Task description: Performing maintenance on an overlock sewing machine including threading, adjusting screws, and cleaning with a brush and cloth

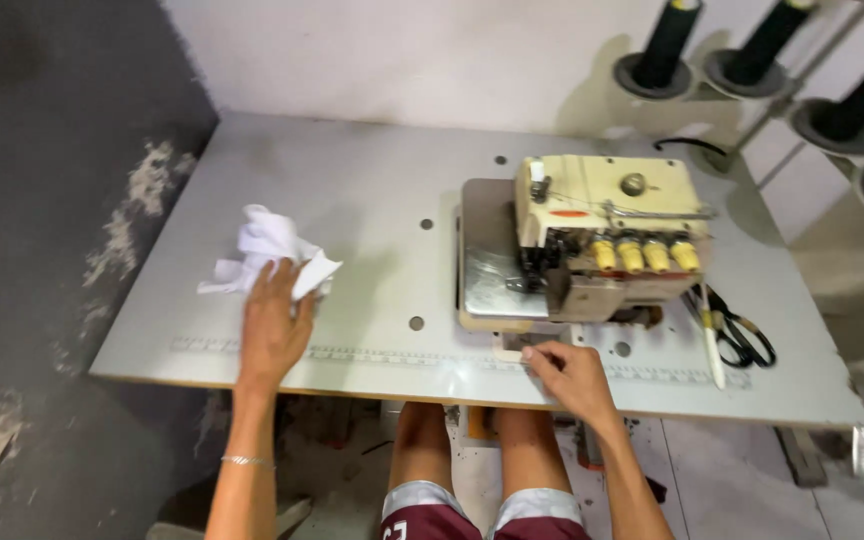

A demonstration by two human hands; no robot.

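Left hand (pixel 274 322): lying palm down on the grey sewing table (pixel 372 200), fingers spread and pressing onto the near edge of a crumpled white cloth (pixel 268 252). The cloth is sitting bunched on the left part of the tabletop, directly beyond the fingertips and partly under them; whether the fingers are pinching it or only resting on it cannot be told. A thin bracelet (pixel 247 460) is circling that wrist.

Right hand (pixel 570 375): resting at the table's front edge, fingers curled loosely and touching a small pale strip (pixel 508 356) lying on the printed ruler band (pixel 352 353) along that edge. The white cloth is lying well apart from this hand, across the table to the left.

Overlock sewing machine (pixel 607 235): cream body with four yellow tension knobs, standing just beyond the right hand, its metal plate (pixel 490 250) extending to the left.

Scissors (pixel 742 335): dark handles, lying on the table to the right of the machine, beside a white stick-like tool (pixel 712 345).

Thread cones (pixel 667 45): dark, standing on a stand at the far right behind the table.
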